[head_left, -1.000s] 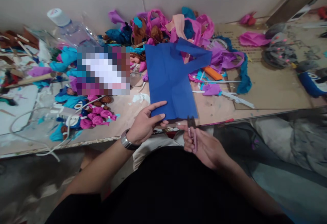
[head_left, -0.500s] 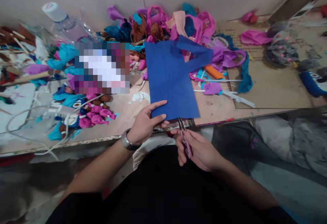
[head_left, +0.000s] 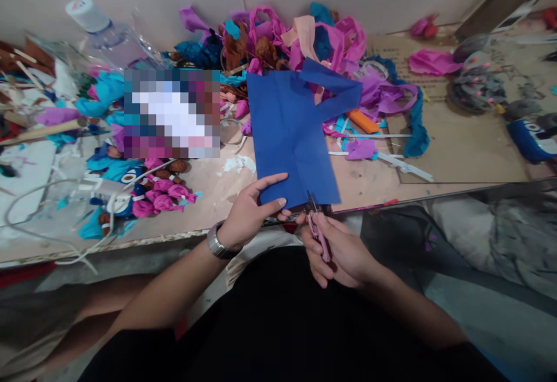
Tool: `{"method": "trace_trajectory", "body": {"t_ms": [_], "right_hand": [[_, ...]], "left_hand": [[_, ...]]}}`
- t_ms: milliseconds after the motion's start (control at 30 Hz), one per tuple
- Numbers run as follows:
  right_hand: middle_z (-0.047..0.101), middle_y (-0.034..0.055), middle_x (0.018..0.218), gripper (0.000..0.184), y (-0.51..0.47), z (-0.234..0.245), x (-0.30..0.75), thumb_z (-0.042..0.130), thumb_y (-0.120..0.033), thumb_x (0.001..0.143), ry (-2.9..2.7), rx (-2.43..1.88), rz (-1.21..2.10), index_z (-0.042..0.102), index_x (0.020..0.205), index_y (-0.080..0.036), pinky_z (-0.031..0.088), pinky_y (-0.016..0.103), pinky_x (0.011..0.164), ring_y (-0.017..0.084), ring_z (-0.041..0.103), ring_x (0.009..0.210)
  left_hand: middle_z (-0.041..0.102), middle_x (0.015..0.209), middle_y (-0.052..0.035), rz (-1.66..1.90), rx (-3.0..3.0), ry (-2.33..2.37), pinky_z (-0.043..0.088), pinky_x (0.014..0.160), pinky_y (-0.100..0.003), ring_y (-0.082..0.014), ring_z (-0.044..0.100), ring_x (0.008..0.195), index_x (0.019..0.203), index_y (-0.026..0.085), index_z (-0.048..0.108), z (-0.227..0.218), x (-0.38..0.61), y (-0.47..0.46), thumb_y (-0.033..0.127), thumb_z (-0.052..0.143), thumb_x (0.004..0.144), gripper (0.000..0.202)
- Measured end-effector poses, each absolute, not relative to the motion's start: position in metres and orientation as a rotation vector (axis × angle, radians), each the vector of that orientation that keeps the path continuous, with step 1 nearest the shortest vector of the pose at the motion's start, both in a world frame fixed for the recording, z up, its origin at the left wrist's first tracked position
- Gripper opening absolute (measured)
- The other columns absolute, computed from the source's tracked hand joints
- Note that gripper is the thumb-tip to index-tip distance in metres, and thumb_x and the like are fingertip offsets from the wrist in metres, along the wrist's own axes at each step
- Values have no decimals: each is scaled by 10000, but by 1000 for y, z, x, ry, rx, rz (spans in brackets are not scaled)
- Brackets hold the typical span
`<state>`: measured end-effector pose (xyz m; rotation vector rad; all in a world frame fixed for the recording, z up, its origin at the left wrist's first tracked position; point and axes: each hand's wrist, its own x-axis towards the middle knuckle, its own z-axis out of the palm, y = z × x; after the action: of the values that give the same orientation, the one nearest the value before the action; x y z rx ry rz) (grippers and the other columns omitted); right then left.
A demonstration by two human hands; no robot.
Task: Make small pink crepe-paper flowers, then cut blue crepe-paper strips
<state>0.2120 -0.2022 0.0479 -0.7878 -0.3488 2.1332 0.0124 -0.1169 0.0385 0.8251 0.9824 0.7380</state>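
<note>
Pale tabletop [head_left: 206, 196], blue sheet [head_left: 289, 144], brown cardboard [head_left: 470, 158], pink bundles [head_left: 160, 199]

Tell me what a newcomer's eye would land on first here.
Probably the broad blue sheet mid-picture, with pink-handled scissors in the right hand at its near edge. Next, the heap of bright coloured strips behind it, then the white-capped clear bottle at back left.

A thin, flat, deep-blue sheet [head_left: 291, 138] is one even colour. The small metal scissors [head_left: 322, 242] have pale pink handles and dark blades. A long, crinkled strip [head_left: 418, 126] is teal; a slim plastic-looking stick [head_left: 363, 121] is bright orange; small, twisted bundles [head_left: 162, 201] are magenta. The flat cardboard panel [head_left: 461, 155] is tan-brown, patterned with rows of dark printed characters. The linked metal watch band [head_left: 214, 241] is silver.
</note>
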Motion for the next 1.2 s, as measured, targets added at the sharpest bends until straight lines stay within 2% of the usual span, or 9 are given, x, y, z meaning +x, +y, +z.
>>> {"method": "trace_trajectory", "body": {"t_ms": [633, 1033, 1200], "right_hand": [[503, -96, 647, 301, -196, 56, 207, 436, -497, 1118, -361, -869, 2081, 560, 1102, -223, 487, 195, 340, 50, 352, 335], [507, -102, 639, 298, -196, 53, 207, 484, -520, 1099, -341, -874, 2081, 552, 1082, -230, 465, 185, 325, 47, 334, 331], [499, -105, 633, 302, -195, 52, 206, 529, -534, 1080, -339, -886, 2076, 546, 1070, -233, 458, 181, 332, 45, 325, 331]], "left_hand": [[784, 825, -39, 718, 867, 963, 661, 662, -249, -156, 772, 699, 1487, 190, 599, 36, 12, -119, 301, 884, 824, 730], [792, 817, -47, 724, 893, 946, 665, 661, -225, -155, 784, 710, 1494, 183, 589, 35, 12, -118, 296, 879, 846, 718], [790, 817, -49, 727, 914, 948, 669, 657, -246, -168, 787, 711, 1492, 184, 594, 35, 12, -118, 302, 870, 854, 705]]}}
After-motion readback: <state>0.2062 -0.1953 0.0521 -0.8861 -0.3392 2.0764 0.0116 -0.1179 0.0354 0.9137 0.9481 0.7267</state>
